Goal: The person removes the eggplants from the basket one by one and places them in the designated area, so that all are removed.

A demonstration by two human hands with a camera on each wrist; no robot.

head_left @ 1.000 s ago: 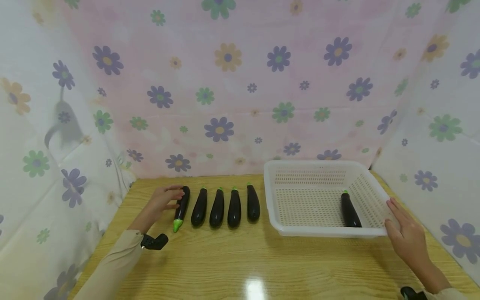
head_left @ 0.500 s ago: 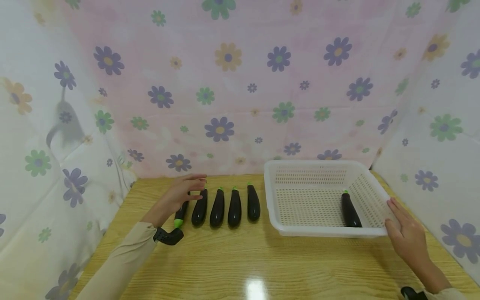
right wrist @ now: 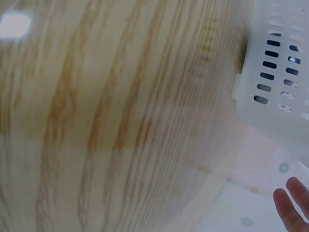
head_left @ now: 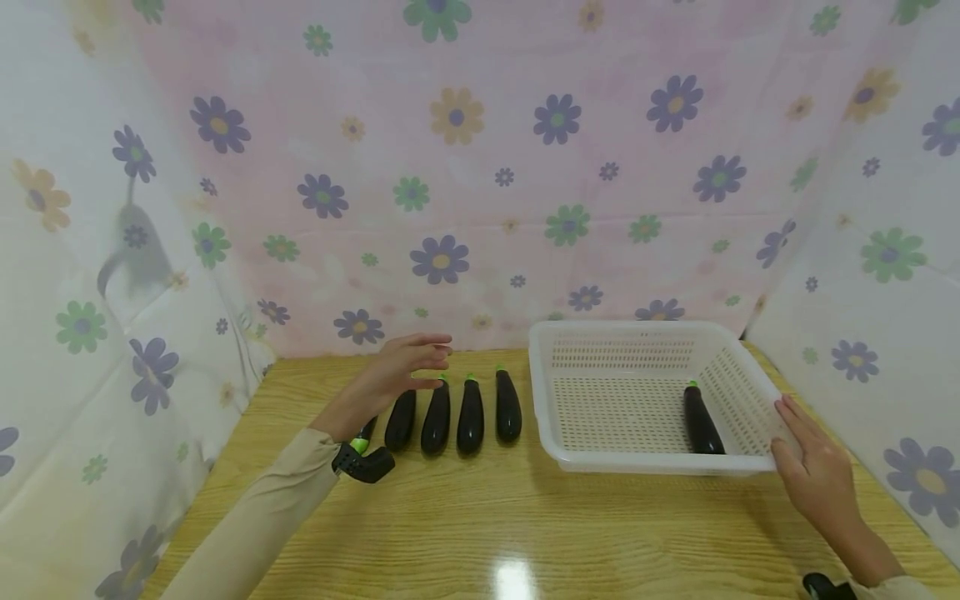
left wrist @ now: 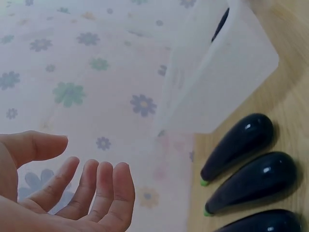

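Note:
My left hand [head_left: 393, 371] hovers above the left end of a row of dark eggplants, holding nothing. Its fingers are parted from the thumb and gently bent, as the left wrist view shows. Under its wrist lies the leftmost eggplant [head_left: 362, 437], mostly hidden, green end towards me. Beside it are another eggplant [head_left: 401, 423] and several more, including the rightmost eggplant [head_left: 507, 407]. My right hand [head_left: 817, 475] rests against the right side of a white plastic basket [head_left: 675, 462], fingers extended along its rim. One eggplant [head_left: 702, 421] lies inside the basket, near its right wall.
A wooden table [head_left: 450, 525] carries everything. Flowered cloth [head_left: 480, 200] closes off the back and both sides. The basket stands just right of the eggplant row. A black wrist strap [head_left: 363, 462] is on each arm.
My left hand has let go of or left the leftmost eggplant and moved right and upward over the row. The right hand, the basket and the eggplants have stayed in place.

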